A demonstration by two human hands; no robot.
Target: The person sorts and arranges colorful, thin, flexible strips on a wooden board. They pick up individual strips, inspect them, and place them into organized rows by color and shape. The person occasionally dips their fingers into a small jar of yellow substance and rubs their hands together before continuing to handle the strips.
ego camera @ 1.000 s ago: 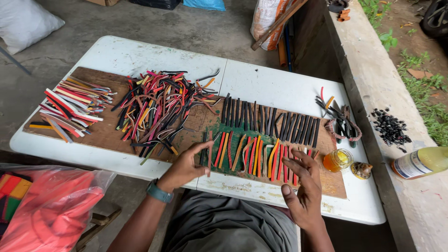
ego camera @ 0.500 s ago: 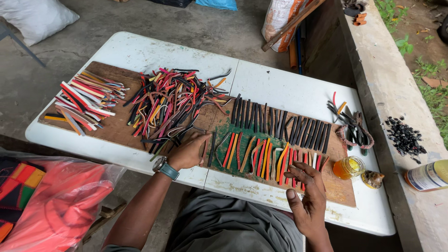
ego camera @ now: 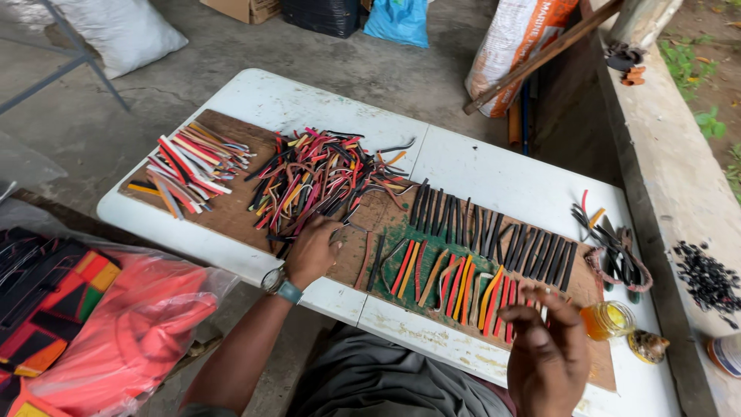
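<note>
My left hand (ego camera: 312, 251), with a watch on its wrist, rests at the near edge of a loose pile of red, yellow and black strips (ego camera: 316, 177) on a wooden board (ego camera: 231, 212). Its fingers curl down into the strips, hiding what they hold. My right hand (ego camera: 544, 355) hovers with fingers spread and empty over the right end of a row of orange, red and yellow strips (ego camera: 455, 278). These lie side by side on a green mat (ego camera: 397, 232). Behind them runs a row of black strips (ego camera: 494, 232).
A sorted bundle of strips (ego camera: 193, 162) lies at the board's left end on the white table (ego camera: 478, 162). Right of the board are a small jar of yellow liquid (ego camera: 607, 319), a shell-like object (ego camera: 647, 346), more strips (ego camera: 614, 243) and black bits (ego camera: 706, 278) on a concrete ledge. A red plastic bag (ego camera: 116, 324) sits lower left.
My left hand has moved left from the green mat to the edge of the loose pile. My right hand has lifted and drawn slightly back from the coloured row.
</note>
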